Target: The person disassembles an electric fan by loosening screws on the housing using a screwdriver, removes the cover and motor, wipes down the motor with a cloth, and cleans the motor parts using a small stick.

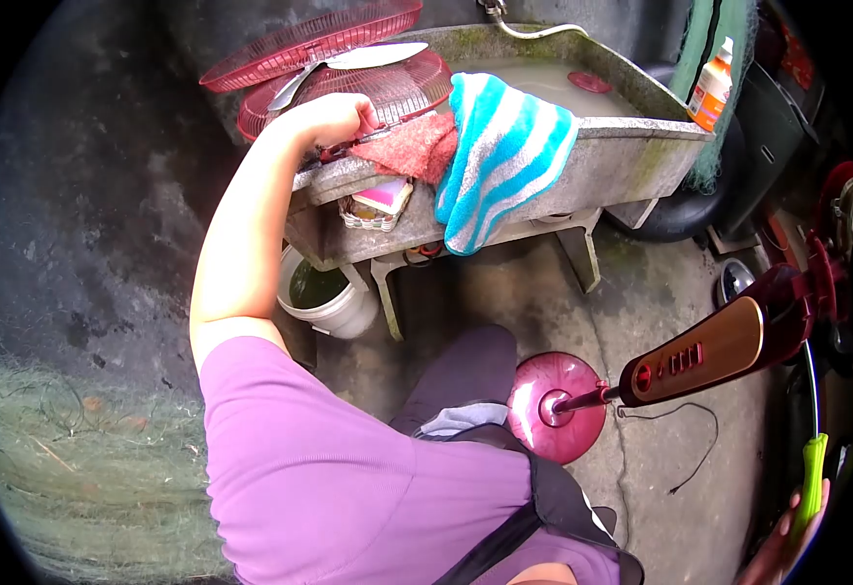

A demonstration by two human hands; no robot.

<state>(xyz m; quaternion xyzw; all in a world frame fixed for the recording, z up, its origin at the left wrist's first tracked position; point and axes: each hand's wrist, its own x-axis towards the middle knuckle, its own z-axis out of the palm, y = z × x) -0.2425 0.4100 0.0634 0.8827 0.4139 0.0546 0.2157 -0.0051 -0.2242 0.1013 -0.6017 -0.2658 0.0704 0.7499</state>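
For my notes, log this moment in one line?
left hand: near round red wire fan guard; right hand: holding green-handled metal-shafted tool

At eleven o'clock, our left hand (pixel 342 118) curls near a red cloth (pixel 412 149) and fan grilles (pixel 405 83); at four, our right hand (pixel 787 542) grips a green-handled tool (pixel 814 470).
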